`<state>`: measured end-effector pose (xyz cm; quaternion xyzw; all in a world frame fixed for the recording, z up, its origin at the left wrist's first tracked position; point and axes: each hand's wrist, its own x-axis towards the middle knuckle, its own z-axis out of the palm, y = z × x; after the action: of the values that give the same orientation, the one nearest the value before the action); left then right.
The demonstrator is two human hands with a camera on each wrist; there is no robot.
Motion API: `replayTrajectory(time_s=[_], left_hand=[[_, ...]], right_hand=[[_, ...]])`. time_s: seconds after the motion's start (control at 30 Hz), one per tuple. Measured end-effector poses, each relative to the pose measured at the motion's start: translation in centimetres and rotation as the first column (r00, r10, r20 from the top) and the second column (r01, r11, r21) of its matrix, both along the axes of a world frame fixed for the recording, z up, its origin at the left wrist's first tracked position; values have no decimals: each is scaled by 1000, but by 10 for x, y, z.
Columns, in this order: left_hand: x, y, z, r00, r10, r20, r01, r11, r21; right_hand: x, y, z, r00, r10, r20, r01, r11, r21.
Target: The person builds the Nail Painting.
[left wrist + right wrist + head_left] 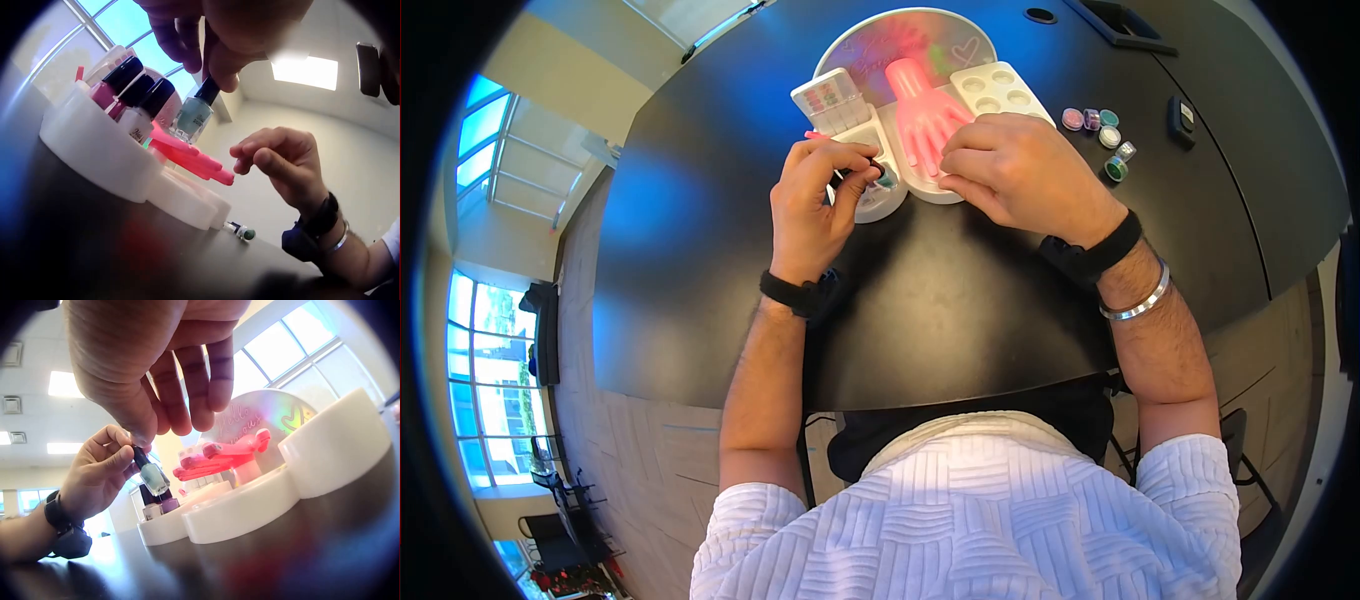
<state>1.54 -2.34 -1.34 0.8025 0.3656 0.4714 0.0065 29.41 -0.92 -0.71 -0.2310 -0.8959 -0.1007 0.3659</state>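
My left hand (812, 205) pinches a nail polish bottle (194, 117) by its black cap, with the pale teal glass hanging below the fingers. The bottle is tilted and held over the left side of a white manicure stand (886, 210). Other nail polish bottles (136, 119), pink and whitish with black caps, stand in the stand's left compartment. My right hand (1025, 172), fingers loosely bent and nothing between them, hovers by the fingertips of a pink model hand (920, 105). That model hand rises from the middle of the stand with its fingers slanting toward me.
A round-topped backboard (855, 50) stands behind the model hand. At its left is a small tilted case (830, 95); at its right, a palette (990, 85) with round wells. Several small jars (1109, 137) and a black device (1185, 120) lie right on the dark table (940, 310).
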Motion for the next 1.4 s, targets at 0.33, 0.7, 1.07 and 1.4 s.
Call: replayTrajectory(time_s=[0.33, 0.7, 1.07, 1.4], left_hand=[[2, 1, 2, 984, 119, -132, -112, 992, 63], [0, 8, 0, 952, 121, -282, -96, 990, 100], [-11, 8, 3, 979, 157, -133, -139, 981, 135], [-84, 43, -22, 836, 217, 504, -76, 955, -285]], right_hand=[[0, -3, 3, 1000, -15, 17, 15, 1000, 8], [1, 1, -1, 1000, 18, 9, -17, 999, -46], [2, 2, 1, 1000, 15, -17, -15, 999, -32], [31, 16, 14, 985, -150, -89, 149, 989, -11]])
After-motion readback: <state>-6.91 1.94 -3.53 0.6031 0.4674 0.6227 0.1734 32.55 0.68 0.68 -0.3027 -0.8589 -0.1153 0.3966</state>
